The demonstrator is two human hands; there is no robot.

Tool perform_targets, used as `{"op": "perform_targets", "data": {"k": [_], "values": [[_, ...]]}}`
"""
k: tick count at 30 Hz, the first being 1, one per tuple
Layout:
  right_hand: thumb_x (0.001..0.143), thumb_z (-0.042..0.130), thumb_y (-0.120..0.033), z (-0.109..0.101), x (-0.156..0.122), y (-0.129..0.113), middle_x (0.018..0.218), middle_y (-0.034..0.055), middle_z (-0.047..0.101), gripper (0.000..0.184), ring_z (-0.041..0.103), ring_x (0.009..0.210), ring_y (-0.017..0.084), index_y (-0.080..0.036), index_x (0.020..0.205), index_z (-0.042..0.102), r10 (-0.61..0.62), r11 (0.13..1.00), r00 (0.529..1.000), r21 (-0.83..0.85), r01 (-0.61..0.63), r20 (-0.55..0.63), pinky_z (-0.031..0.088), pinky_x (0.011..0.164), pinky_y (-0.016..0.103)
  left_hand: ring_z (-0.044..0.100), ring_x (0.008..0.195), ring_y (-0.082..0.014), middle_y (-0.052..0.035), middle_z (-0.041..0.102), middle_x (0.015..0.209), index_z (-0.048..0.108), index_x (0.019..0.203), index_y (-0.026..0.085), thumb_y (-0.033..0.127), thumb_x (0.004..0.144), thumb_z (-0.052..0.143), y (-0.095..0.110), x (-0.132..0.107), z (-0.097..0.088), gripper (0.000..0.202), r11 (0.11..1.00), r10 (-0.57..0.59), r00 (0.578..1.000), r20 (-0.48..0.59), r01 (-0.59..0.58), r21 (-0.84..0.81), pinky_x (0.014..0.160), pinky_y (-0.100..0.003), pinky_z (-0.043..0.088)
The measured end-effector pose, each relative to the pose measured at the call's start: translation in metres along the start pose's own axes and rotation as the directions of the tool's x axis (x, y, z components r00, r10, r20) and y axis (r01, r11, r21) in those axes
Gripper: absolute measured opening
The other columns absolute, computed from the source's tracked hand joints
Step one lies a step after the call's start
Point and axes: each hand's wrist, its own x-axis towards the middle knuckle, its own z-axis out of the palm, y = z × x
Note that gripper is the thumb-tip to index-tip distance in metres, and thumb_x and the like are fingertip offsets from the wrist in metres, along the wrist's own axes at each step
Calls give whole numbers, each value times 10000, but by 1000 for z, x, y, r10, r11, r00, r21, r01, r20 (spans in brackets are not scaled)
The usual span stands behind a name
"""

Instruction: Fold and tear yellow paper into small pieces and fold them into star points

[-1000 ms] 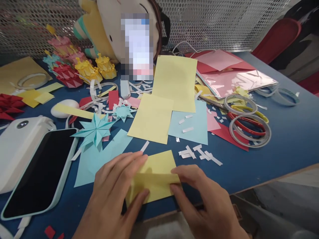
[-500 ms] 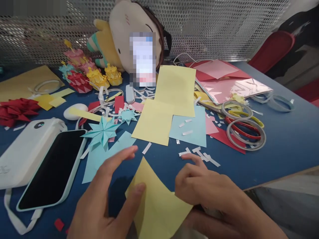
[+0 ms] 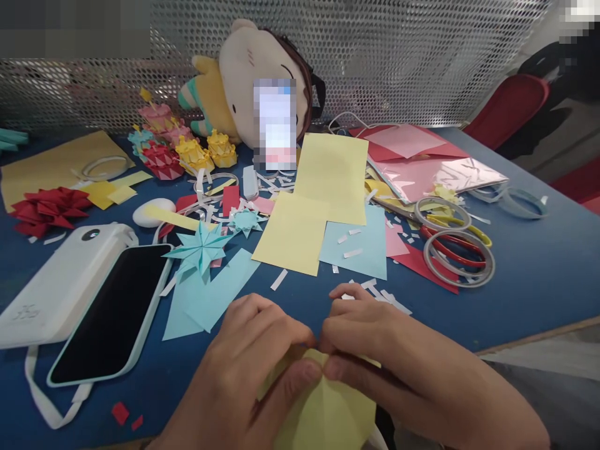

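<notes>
Creased yellow paper [image 3: 330, 412], right of the dark-screened phone [image 3: 112, 312], is pinched in the grip of left hand [image 3: 253, 353] and right hand [image 3: 372, 337]; I see a turquoise star [image 3: 201, 247] beside the phone.

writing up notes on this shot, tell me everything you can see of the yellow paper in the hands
The yellow paper is pale, plain and thin-looking, with a faint crease running down from between the thumbs. The left hand and right hand pinch it near its upper part, thumbs close together on the side facing the camera. It sits at the near edge of the blue table. The hands hide parts of it, and the picture's bottom cuts off its lower end.
</notes>
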Motion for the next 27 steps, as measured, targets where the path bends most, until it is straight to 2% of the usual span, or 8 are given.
{"op": "perform_targets", "data": {"k": [2, 7, 10, 13, 19, 27], "values": [[1017, 410, -271, 1, 2, 2, 680, -62, 451, 296, 448, 637, 113, -227, 726, 382, 0, 1000, 1000, 5, -1, 23, 367, 849, 309, 507, 650, -114, 81, 538, 689, 505, 796, 264, 236, 926, 521, 0, 2, 1, 134, 1000, -17, 1000, 19, 17, -23, 619, -217, 424], [977, 443, -174, 2, 3, 6, 676, -62, 438, 286, 417, 651, 116, -224, 708, 359, 47, 999, 998, -5, -46, 48, 316, 906, 323, 542, 600, -86, 93, 558, 658, 546, 759, 261, 226, 924, 512, 0, 4, 4, 173, 991, -121, 991, 55, 124, -54, 602, -206, 416], [970, 432, -164, 4, 3, 8, 662, -61, 415, 288, 403, 641, 120, -224, 702, 346, 56, 998, 998, -8, -55, 40, 314, 893, 323, 537, 577, -81, 95, 555, 634, 562, 702, 260, 262, 911, 529, 2, 4, 6, 212, 963, -233, 971, 50, 238, -125, 522, -196, 380], [958, 427, -146, 6, 1, 9, 670, -55, 422, 280, 413, 651, 121, -221, 700, 347, 67, 998, 997, -6, -67, 30, 314, 888, 325, 531, 568, -82, 94, 553, 621, 568, 670, 259, 288, 893, 542, 3, 4, 9, 227, 928, -318, 946, 65, 325, -183, 511, -192, 378], [959, 405, -146, 9, 1, 13, 655, -51, 428, 276, 424, 653, 124, -213, 695, 358, 96, 995, 995, -34, -96, -8, 322, 838, 338, 510, 555, -99, 70, 541, 609, 580, 656, 254, 339, 883, 539, 3, 5, 12, 246, 868, -410, 906, 103, 422, -263, 500, -207, 381], [962, 417, -153, 15, 4, 15, 624, -64, 385, 320, 404, 618, 114, -212, 661, 323, 103, 993, 991, -53, -107, -80, 334, 864, 347, 481, 519, -113, 62, 542, 571, 599, 651, 259, 415, 873, 539, 0, 4, 16, 279, 836, -476, 870, 130, 493, -240, 471, -222, 347]]}}
